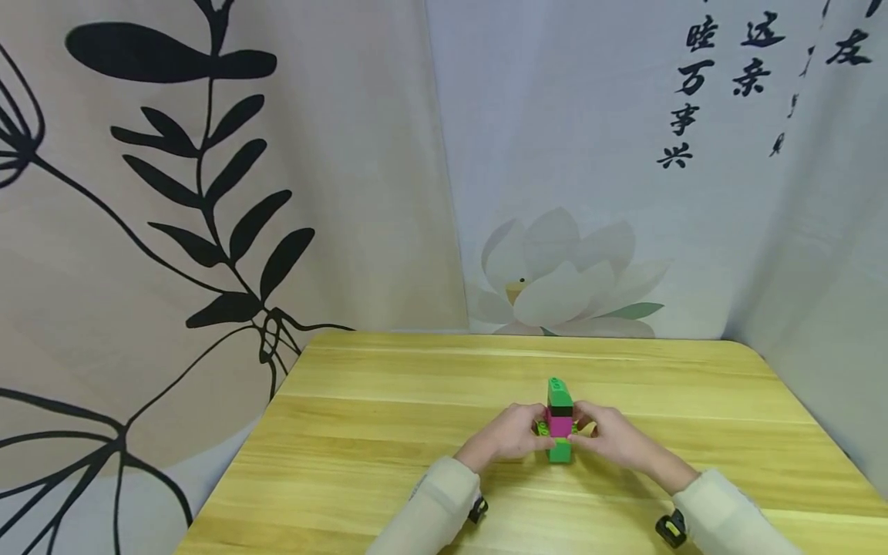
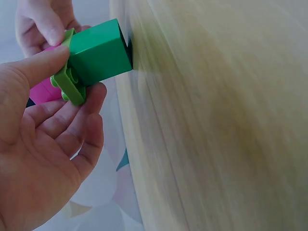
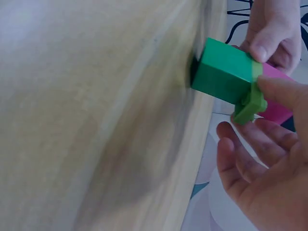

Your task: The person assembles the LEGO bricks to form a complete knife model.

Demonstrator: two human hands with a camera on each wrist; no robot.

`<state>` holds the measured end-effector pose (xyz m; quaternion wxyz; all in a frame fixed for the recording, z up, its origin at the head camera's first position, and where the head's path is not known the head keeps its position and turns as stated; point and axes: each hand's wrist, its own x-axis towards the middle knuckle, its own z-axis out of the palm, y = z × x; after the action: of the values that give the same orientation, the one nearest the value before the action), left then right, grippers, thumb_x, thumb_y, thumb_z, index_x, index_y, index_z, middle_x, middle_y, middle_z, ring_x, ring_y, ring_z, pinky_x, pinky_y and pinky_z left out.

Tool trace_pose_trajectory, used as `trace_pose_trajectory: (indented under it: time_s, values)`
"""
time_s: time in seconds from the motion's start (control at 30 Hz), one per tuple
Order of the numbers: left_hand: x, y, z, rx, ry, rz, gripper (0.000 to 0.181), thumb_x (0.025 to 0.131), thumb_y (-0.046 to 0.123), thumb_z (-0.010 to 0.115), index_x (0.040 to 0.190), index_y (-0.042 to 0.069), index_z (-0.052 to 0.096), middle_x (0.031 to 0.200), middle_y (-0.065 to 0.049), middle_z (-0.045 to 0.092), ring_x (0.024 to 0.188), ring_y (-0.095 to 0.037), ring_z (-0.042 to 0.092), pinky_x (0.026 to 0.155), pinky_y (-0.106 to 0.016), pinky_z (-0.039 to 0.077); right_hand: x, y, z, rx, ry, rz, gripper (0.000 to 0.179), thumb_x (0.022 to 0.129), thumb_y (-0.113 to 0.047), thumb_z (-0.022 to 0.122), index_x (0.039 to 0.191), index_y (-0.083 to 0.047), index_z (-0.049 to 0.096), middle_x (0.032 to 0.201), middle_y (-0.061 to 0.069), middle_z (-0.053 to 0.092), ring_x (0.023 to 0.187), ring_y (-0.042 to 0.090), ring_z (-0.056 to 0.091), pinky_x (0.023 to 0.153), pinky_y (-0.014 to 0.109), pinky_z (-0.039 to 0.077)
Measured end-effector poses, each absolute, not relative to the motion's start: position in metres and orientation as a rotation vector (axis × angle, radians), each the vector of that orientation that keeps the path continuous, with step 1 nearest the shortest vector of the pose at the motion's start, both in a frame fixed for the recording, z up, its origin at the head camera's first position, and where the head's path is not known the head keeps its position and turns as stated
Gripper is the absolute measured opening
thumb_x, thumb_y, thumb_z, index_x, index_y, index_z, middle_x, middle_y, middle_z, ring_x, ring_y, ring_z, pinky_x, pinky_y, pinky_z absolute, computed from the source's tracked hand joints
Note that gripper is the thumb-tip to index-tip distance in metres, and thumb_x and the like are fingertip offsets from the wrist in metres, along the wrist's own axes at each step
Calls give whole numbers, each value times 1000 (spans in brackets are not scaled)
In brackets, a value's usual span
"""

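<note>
A stack of toy building blocks (image 1: 560,426) stands upright at the middle right of the table. From bottom to top it has a green block (image 2: 101,54), a light green plate (image 3: 251,103) that sticks out on both sides, a pink part, a black layer and a green block (image 1: 559,395). My left hand (image 1: 512,433) holds the plate's left end between thumb and fingers. On the opposite side my right hand (image 1: 615,438) pinches the right end the same way. In both wrist views the upper layers are partly hidden behind the hands.
The wooden table (image 1: 388,401) reaches back to a pale curtain (image 1: 368,169) with black plant prints. Black straps with small devices sit at both wrists, below the light sleeves (image 1: 444,493).
</note>
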<state>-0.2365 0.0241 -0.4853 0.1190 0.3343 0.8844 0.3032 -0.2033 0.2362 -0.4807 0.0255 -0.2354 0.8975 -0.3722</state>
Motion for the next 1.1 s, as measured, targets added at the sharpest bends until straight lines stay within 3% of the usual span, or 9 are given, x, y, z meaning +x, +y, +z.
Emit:
trace_pose_trajectory:
  time_s: [0.13, 0.5, 0.73, 1.1]
  values:
    - [-237, 23, -484, 938, 2579, 894, 35, 89, 30, 67, 115, 8, 59, 92, 4, 64, 75, -2, 56, 65, -18, 46, -204, 234, -484, -719, 2755, -1147, 40, 87, -23, 69, 115, 3, 56, 102, 12, 64, 84, 17, 59, 67, 26, 50]
    - [-237, 19, -488, 914, 2583, 926, 49, 95, 30, 58, 136, 6, 46, 121, -5, 61, 96, -4, 57, 84, -21, 46, -209, 226, -487, -633, 2773, -1128, 47, 87, -26, 69, 119, 6, 55, 103, 8, 65, 86, 16, 60, 72, 30, 50]
    - [-238, 19, -488, 874, 2598, 908, 54, 90, 29, 66, 136, 7, 47, 120, -1, 61, 105, -8, 57, 89, -24, 45, -212, 221, -487, -616, 2766, -1147, 48, 85, -23, 72, 119, 7, 55, 99, 6, 64, 86, 17, 59, 73, 29, 51]
    - [-240, 17, -487, 929, 2621, 875, 47, 92, 27, 63, 132, 8, 48, 119, 0, 61, 107, -7, 56, 90, -21, 44, -214, 216, -486, -603, 2782, -1173, 62, 84, -20, 72, 131, 9, 44, 108, 13, 63, 90, 21, 59, 76, 37, 50]
